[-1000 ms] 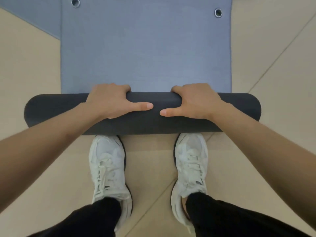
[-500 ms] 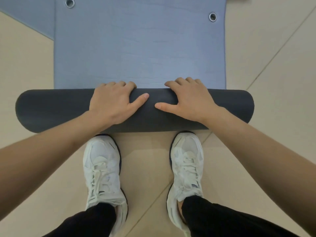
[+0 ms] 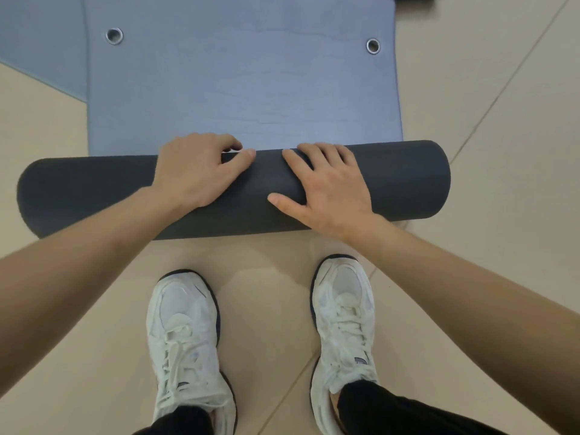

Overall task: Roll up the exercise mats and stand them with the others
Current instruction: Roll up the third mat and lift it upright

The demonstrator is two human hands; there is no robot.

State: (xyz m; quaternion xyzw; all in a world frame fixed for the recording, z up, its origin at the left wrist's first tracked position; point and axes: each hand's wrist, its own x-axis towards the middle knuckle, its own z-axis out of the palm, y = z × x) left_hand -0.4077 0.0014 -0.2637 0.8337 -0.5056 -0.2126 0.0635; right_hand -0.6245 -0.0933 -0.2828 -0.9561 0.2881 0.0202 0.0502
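A person bends over a blue mat [image 3: 241,89] on a tiled floor [image 3: 502,127], its near end wound into a dark roll [image 3: 405,180] lying across mid-frame, just ahead of two white shoes [image 3: 185,334]. The left hand [image 3: 197,171] hooks curled fingers over the roll's far edge, thumb laid along the top. The right hand [image 3: 329,193] presses down beside it, fingers spread and straight. Two metal eyelets [image 3: 114,36] mark the flat end near the top. A second mat [image 3: 40,42] lies at upper left.

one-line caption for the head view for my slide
Left hand grips and right hand presses a half-rolled mat on a tiled floor.
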